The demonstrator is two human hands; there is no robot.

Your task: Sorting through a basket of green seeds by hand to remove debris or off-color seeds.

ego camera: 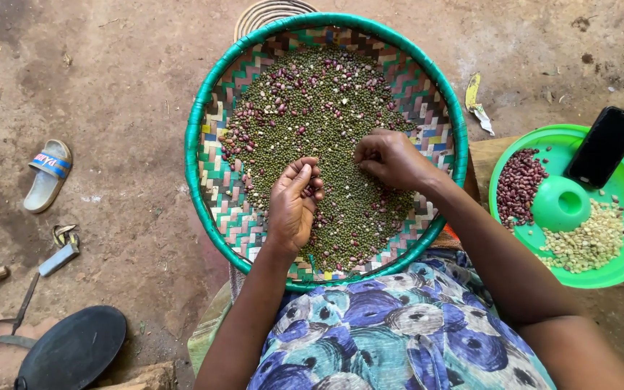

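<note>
1 woven tray [211, 137] of mixed beans [326, 108] is seen; red beans [313, 189] are cupped in the left hand [292, 206], beans pinched by the right hand [391, 157].

The single head-worn camera looks almost straight down from close above the lap, centring the woven tray [204, 137] on the knees, with bare earth floor [124, 87] around it.

woven basket [211, 123] | green-rimmed, round, on lap | mixed beans [312, 108] | green, reddish, heaped inside
</note>
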